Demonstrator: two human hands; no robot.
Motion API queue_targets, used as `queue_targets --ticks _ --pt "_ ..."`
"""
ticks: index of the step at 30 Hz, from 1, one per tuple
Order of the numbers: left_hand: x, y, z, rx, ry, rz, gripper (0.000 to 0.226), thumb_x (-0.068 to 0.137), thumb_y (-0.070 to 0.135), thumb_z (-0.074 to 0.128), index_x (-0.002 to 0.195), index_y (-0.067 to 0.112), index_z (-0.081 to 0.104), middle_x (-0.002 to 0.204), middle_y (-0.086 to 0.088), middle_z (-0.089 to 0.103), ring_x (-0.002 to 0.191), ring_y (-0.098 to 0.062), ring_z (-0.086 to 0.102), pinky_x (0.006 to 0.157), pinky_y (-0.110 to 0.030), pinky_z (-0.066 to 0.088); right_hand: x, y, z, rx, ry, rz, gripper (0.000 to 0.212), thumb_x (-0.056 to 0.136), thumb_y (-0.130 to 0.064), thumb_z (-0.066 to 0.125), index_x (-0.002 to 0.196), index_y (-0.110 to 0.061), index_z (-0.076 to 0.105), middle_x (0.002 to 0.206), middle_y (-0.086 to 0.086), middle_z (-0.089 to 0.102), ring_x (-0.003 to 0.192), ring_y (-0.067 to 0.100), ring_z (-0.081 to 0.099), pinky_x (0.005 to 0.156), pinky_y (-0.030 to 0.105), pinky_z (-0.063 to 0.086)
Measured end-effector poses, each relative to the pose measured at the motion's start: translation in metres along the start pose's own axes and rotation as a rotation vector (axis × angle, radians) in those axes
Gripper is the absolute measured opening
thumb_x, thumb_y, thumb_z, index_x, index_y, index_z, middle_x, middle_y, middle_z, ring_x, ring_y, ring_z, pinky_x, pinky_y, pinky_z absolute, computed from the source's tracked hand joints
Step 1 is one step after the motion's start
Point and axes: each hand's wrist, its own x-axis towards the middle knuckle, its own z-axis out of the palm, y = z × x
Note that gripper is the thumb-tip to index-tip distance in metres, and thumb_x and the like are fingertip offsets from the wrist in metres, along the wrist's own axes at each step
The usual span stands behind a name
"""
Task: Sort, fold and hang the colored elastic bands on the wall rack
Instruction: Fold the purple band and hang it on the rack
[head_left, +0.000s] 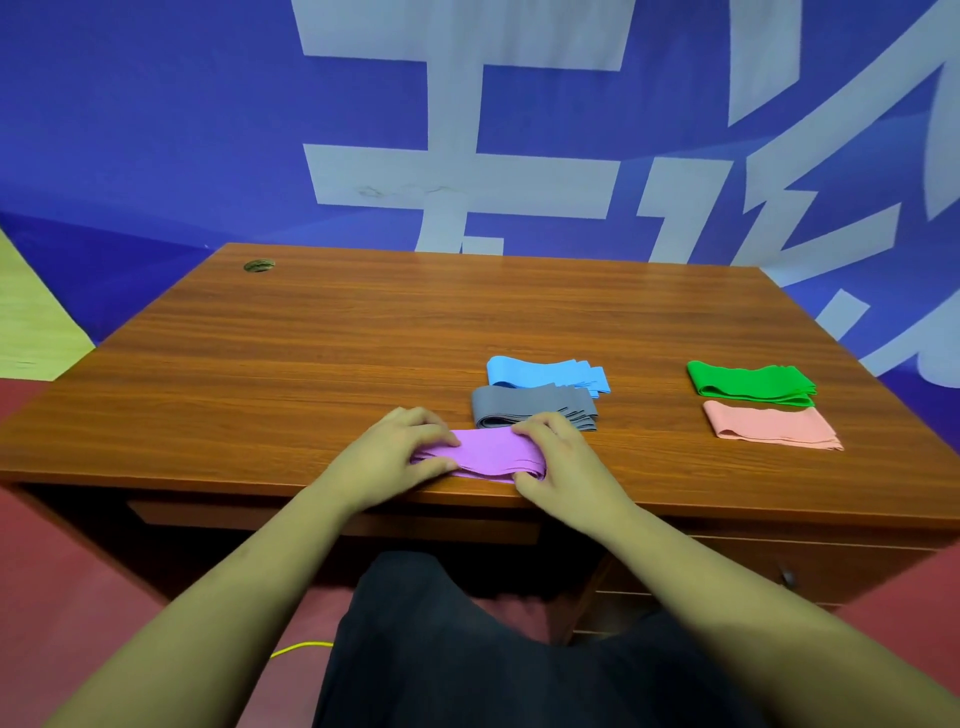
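A folded purple elastic band (485, 454) lies at the front edge of the wooden desk (311, 353). My left hand (397, 452) grips its left end, thumb under and fingers over. My right hand (558, 457) grips its right end the same way. Just behind it sits a folded grey band (530, 408), and behind that a folded light blue band (545, 374). Further right lie a folded green band (748, 384) and, in front of it, a folded pink band (769, 426). No wall rack is in view.
A blue wall with large white characters (467, 171) stands right behind the desk. A cable hole (258, 266) sits at the desk's back left corner. Drawers (779, 571) are under the right side. A yellow cable (301, 648) lies on the red floor.
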Motion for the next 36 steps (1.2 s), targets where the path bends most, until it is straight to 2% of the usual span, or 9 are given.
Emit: queue_targets --ticks 5,8,13,16,19,22,28,33,36 --pt "0.002 0.002 0.004 -0.007 0.021 -0.017 0.053 0.082 0.069 0.044 0.116 0.036 0.064 0.118 0.017 0.056 0.113 -0.009 0.047 0.104 -0.033 0.039 0.000 0.006 -0.003 0.108 0.029 0.087 0.056 0.087 -0.028 0.064 0.139 -0.021 0.046 0.138 -0.005 0.049 0.129 0.011 0.042 0.104 0.019 0.029" --pt "0.001 0.005 0.005 0.064 0.052 -0.013 0.049 0.080 0.066 0.043 0.113 0.036 0.065 0.116 0.016 0.057 0.114 -0.012 0.046 0.101 -0.038 0.037 0.001 0.003 -0.002 0.184 0.048 0.101 0.059 0.082 -0.025 0.067 0.137 -0.021 0.046 0.135 -0.005 0.050 0.125 0.009 0.044 0.106 0.024 0.036" --pt "0.001 0.020 0.000 0.101 0.125 0.037 0.055 0.075 0.067 0.052 0.119 0.034 0.059 0.126 0.015 0.052 0.124 -0.008 0.040 0.098 -0.030 0.025 0.010 -0.009 -0.007 0.346 0.046 0.088 0.056 0.076 -0.023 0.068 0.129 -0.026 0.050 0.125 -0.008 0.052 0.114 0.007 0.050 0.100 0.030 0.044" --pt "0.009 0.037 -0.011 -0.144 0.088 -0.013 0.077 0.071 0.066 0.064 0.136 0.028 0.046 0.135 0.014 0.050 0.129 -0.001 0.040 0.106 -0.025 0.029 0.020 -0.019 -0.015 0.471 0.034 0.070 0.055 0.067 -0.033 0.064 0.120 -0.032 0.052 0.119 -0.009 0.055 0.106 0.011 0.058 0.098 0.038 0.049" --pt "0.019 0.050 -0.019 -0.451 0.033 -0.069 0.085 0.072 0.046 0.080 0.143 0.028 0.038 0.139 0.014 0.050 0.128 0.011 0.042 0.107 -0.016 0.032 0.031 -0.032 -0.029 0.545 -0.003 0.017 0.047 0.064 -0.030 0.065 0.108 -0.042 0.053 0.111 -0.008 0.060 0.095 0.010 0.062 0.089 0.032 0.053" --pt "0.028 0.055 -0.029 -0.606 -0.006 -0.060 0.075 0.072 0.034 0.080 0.138 0.031 0.043 0.134 0.008 0.059 0.124 0.000 0.054 0.106 -0.018 0.039 0.044 -0.045 -0.048 0.530 -0.023 -0.053 0.046 0.067 -0.018 0.066 0.109 -0.034 0.056 0.103 -0.004 0.064 0.088 0.012 0.062 0.083 0.032 0.053" --pt "0.038 0.058 -0.061 -0.686 0.004 -0.049 0.049 0.076 0.010 0.064 0.124 0.010 0.055 0.113 -0.006 0.067 0.100 -0.009 0.062 0.090 -0.022 0.047 0.056 -0.055 -0.084 0.463 -0.142 -0.126 0.047 0.076 -0.015 0.070 0.120 -0.023 0.056 0.106 0.008 0.067 0.094 0.028 0.064 0.087 0.040 0.051" --pt "0.044 0.067 -0.084 -0.769 0.017 -0.065 0.050 0.073 0.008 0.064 0.122 0.008 0.056 0.117 -0.009 0.067 0.102 -0.012 0.065 0.094 -0.030 0.050 0.057 -0.060 -0.101 0.409 -0.191 -0.137 0.054 0.080 -0.021 0.071 0.126 -0.035 0.046 0.098 0.006 0.068 0.078 0.012 0.056 0.081 0.037 0.049" --pt "0.050 0.069 -0.092 -0.775 0.019 -0.056 0.045 0.080 -0.005 0.062 0.122 0.008 0.056 0.110 -0.009 0.066 0.089 -0.009 0.066 0.079 -0.024 0.052 0.060 -0.062 -0.107 0.485 -0.179 -0.093 0.055 0.079 -0.022 0.074 0.126 -0.030 0.047 0.087 0.007 0.065 0.074 0.014 0.055 0.078 0.037 0.048"
